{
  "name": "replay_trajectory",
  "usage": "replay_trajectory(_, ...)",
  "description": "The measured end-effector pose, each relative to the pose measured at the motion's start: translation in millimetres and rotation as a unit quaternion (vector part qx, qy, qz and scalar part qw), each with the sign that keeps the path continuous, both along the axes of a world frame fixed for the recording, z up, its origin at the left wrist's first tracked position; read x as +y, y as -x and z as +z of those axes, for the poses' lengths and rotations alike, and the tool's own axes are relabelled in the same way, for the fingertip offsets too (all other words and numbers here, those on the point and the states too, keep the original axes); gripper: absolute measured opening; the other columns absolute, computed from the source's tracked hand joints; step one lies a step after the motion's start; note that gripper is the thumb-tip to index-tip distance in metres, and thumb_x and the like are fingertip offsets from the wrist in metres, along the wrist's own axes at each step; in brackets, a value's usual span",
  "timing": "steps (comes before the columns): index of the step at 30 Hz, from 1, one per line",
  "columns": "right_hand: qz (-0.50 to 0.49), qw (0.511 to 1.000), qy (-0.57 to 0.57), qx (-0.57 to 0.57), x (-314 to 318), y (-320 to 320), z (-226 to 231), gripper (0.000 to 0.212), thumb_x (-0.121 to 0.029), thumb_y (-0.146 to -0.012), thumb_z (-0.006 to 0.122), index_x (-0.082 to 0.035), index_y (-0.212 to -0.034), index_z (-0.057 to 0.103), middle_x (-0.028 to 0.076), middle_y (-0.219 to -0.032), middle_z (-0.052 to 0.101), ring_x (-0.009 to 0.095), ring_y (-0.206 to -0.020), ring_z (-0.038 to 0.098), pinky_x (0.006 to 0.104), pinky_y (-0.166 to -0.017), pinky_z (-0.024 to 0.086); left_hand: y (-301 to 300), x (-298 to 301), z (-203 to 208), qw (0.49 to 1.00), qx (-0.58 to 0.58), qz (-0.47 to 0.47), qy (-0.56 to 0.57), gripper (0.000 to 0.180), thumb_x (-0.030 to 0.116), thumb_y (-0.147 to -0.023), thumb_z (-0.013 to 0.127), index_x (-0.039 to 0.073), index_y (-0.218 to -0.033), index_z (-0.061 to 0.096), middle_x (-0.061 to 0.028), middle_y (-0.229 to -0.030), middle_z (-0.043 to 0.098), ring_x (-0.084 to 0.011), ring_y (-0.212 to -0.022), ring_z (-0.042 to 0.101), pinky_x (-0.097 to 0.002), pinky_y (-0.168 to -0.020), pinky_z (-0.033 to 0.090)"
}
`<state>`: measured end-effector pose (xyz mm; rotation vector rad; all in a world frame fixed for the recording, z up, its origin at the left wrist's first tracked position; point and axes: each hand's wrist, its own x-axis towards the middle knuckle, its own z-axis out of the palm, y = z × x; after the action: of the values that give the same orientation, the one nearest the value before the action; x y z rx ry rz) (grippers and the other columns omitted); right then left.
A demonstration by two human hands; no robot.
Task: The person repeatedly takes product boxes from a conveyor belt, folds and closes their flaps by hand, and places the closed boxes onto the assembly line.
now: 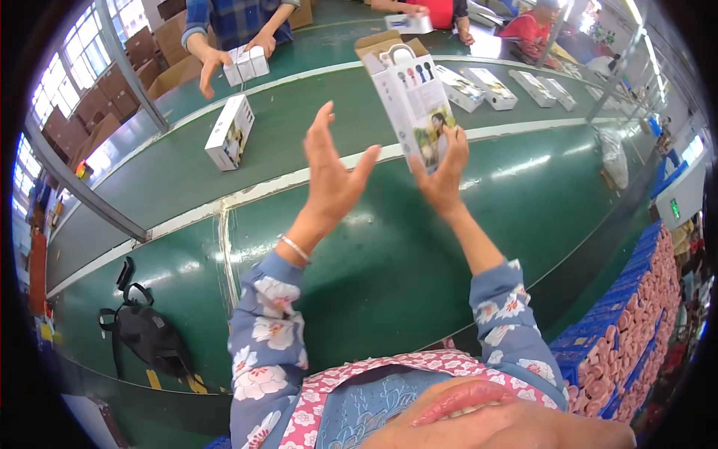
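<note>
My right hand (445,172) grips the lower end of a tall white cardboard box (410,90) printed with pictures. The box leans over the edge of the green conveyor belt (299,112), its top flaps open, and something pale with a looped end shows inside the opening. To the left of the box my left hand (333,176) is raised with fingers and thumb apart, holding nothing. A white printed box (231,133) lies on the belt beyond my left hand.
Several white boxes (490,88) lie along the belt at the right. Across it, a person's hands (258,45) hold another white box (247,66). A black bag (149,337) rests at the left of my green table (374,284). Blue crates (598,329) of pink parts stand at right.
</note>
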<state>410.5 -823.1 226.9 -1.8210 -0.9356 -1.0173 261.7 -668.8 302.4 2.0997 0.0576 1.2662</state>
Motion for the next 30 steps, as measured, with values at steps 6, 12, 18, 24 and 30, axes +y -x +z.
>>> replay_trajectory(6,-0.013,0.992,0.127,0.011,-71.7,117.0,-1.2,0.097,-0.045,-0.065,0.079,-0.002,-0.138,0.03,0.032,-0.14,0.021,0.047,-0.13,0.024,0.061,-0.104,0.018,-4.7,-88.4,20.6,0.938,-0.11,-0.182,0.273,0.092,0.02,-0.079,0.075,0.001,-0.144,0.012,-0.0183,-0.139,0.028,-0.027,-0.127,0.033,-0.0366,-0.106,0.029)
replay_trajectory(12,0.156,0.918,0.34,-0.134,-106.7,121.8,40.6,0.103,-0.068,-0.056,0.068,-0.019,-0.141,0.036,0.016,-0.148,0.023,0.04,-0.138,0.015,0.0584,-0.11,0.005,20.0,-86.9,-8.2,0.929,-0.087,-0.178,0.313,0.075,0.013,-0.087,0.065,0.004,-0.143,0.017,-0.0149,-0.133,0.037,-0.0221,-0.114,0.047,-0.0324,-0.095,0.043)
replay_trajectory(18,0.158,0.965,0.131,-0.162,-100.8,123.8,111.1,0.067,-0.052,-0.086,0.057,-0.009,-0.135,0.044,0.018,-0.14,0.04,0.038,-0.131,0.035,0.0517,-0.108,0.025,42.5,-80.1,0.5,0.947,-0.081,-0.272,0.153,0.084,0.009,-0.082,0.07,0.012,-0.14,0.009,-0.0174,-0.126,0.043,-0.0255,-0.112,0.05,-0.037,-0.094,0.043)
replay_trajectory(24,0.403,0.794,-0.179,0.42,-85.1,117.8,90.7,0.031,-0.016,-0.094,0.054,0.0,-0.121,0.05,0.007,-0.121,0.054,0.015,-0.109,0.052,0.031,-0.09,0.043,56.4,-84.5,-38.7,0.956,-0.05,-0.277,0.081,0.047,0.014,-0.076,0.075,0.007,-0.115,0.049,-0.0136,-0.111,0.05,-0.0272,-0.104,0.052,-0.0372,-0.089,0.043)
replay_trajectory(30,0.468,0.65,-0.066,0.595,-100.2,117.5,96.7,0.036,-0.008,-0.088,0.056,-0.003,-0.123,0.054,0.006,-0.115,0.06,0.013,-0.105,0.056,0.0278,-0.089,0.044,67.7,-88.0,-12.9,0.97,-0.068,-0.229,0.038,0.048,0.022,-0.068,0.084,0.007,-0.101,0.052,-0.0173,-0.115,0.05,-0.0284,-0.097,0.057,-0.0367,-0.074,0.051)
